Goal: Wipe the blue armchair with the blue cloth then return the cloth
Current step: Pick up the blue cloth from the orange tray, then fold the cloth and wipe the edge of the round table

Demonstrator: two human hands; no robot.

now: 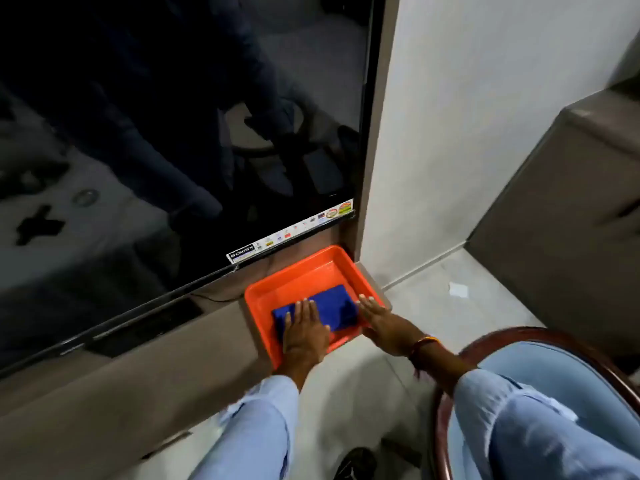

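Cloth [330, 308] under flat L hand [304, 329]

This looks like a home living room. Just beyond the fingers [304, 303] a large dark television [180, 133] with brand stickers along its lower edge stands on a low brown unit [121, 386], its screen reflecting a furnished room. Behind and to the right of the fingers sits a blue armchair [540, 355] with a dark wooden frame on a pale tiled floor [433, 299], beside a plain white wall [485, 116].
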